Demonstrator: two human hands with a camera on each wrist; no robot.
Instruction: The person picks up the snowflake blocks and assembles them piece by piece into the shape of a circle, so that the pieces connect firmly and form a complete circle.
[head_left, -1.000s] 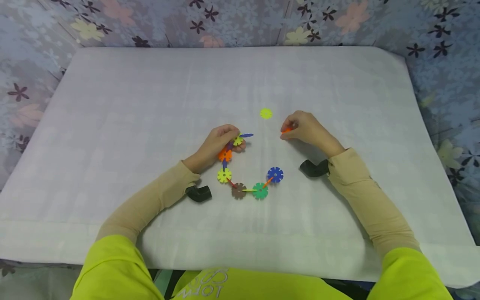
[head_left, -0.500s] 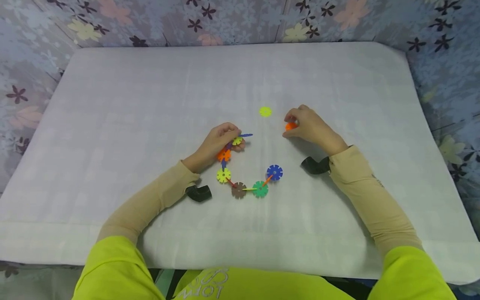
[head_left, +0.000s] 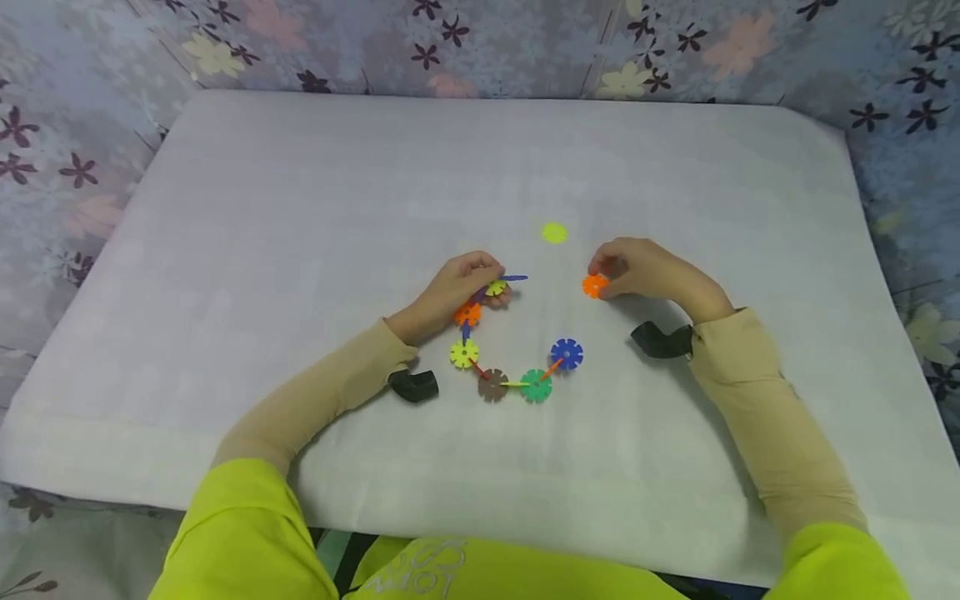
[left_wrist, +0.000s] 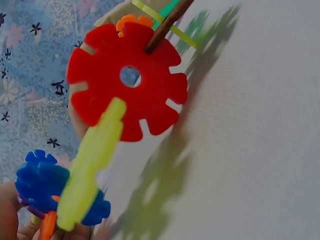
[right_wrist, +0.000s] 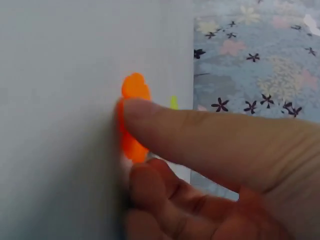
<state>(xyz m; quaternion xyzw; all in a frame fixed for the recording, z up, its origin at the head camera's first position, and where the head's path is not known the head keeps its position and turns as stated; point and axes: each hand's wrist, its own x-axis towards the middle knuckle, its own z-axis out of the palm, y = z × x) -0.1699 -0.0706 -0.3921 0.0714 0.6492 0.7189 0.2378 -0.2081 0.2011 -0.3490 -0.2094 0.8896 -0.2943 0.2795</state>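
My left hand [head_left: 453, 292] holds one end of a chain of slotted plastic discs, pinching around a yellow disc [head_left: 495, 288] with a blue disc [head_left: 515, 277] sticking out beyond it. From there the chain curves toward the person through a brown disc [head_left: 492, 386] and a green disc [head_left: 536, 387] to a blue end disc [head_left: 567, 354]. In the left wrist view, a red disc [left_wrist: 105, 55] of the chain is close up. Off to the right, my right hand [head_left: 660, 271] pinches a separate orange disc [head_left: 594, 287] between thumb and fingers, apart from the chain.
A loose yellow disc [head_left: 554, 232] lies flat on the white-covered table [head_left: 337, 192], beyond and between the hands. Dark wrist-worn pieces [head_left: 414, 386] jut from the sleeves near the chain. Flowered cloth [head_left: 510, 50] borders the table's far edge.
The orange disc has turned its face up in the right hand, which has come a little toward the person. The left hand stays on the chain. The head view has shifted slightly.
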